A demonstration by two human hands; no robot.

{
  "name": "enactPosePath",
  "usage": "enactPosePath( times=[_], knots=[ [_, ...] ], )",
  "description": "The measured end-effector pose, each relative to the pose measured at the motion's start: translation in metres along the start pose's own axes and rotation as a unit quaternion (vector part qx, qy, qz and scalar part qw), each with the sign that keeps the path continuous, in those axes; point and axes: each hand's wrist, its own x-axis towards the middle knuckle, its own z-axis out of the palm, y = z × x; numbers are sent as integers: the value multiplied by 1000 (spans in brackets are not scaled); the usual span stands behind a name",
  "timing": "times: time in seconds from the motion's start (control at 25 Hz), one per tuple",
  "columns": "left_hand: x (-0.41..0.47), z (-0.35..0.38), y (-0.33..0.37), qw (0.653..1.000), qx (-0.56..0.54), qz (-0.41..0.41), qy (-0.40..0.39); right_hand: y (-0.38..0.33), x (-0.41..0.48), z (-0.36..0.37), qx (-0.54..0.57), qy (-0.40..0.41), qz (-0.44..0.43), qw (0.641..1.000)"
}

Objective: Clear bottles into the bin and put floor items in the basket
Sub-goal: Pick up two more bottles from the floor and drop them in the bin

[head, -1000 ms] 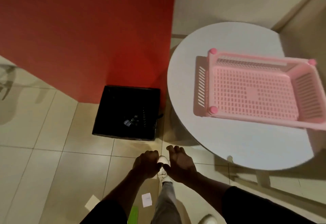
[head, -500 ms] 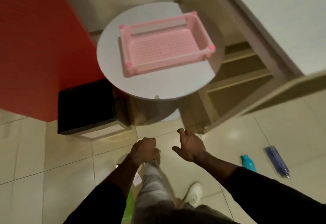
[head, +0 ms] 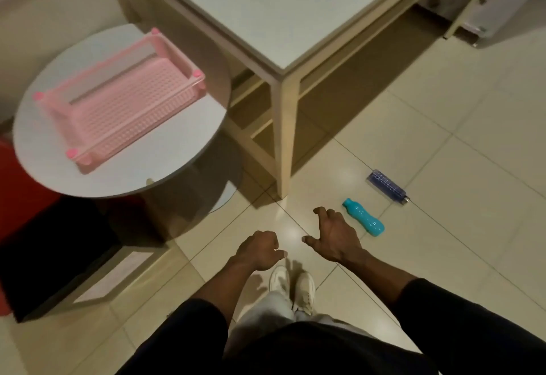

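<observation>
Left hand [head: 260,249] curls loosely, right hand [head: 334,238] spreads wide, both empty. The teal bottle [head: 363,217] lies sideways on the floor [head: 443,256]; a clumsy grab may roll it away.

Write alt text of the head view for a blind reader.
A person's empty left hand and right hand hang over a tiled floor where a teal bottle and blue bottle lie. A pink basket sits on a round table beside a black bin.
</observation>
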Motion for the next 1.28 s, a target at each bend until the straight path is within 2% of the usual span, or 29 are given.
enactPosePath(
  times=[0.32,0.56,0.8,1.04,1.16,1.28],
  knots=[
    [39,7,57,999,27,37,-29,105,-6,-36,13,15,93,995],
    [78,34,122,999,-14,2,-33,212,2,-53,57,2,141,988],
    [112,84,254,991,-112,-73,1,347,22,-98,43,-37,89,994],
    [132,138,368,979,-186,-88,8,440,36,-145,-7,-60,66,996],
    [148,152,384,983,-153,-101,-7,464,55,-150,-28,-56,32,998],
    [171,156,380,992,-78,-94,-22,479,81,-150,-4,-52,52,997]
  ],
)
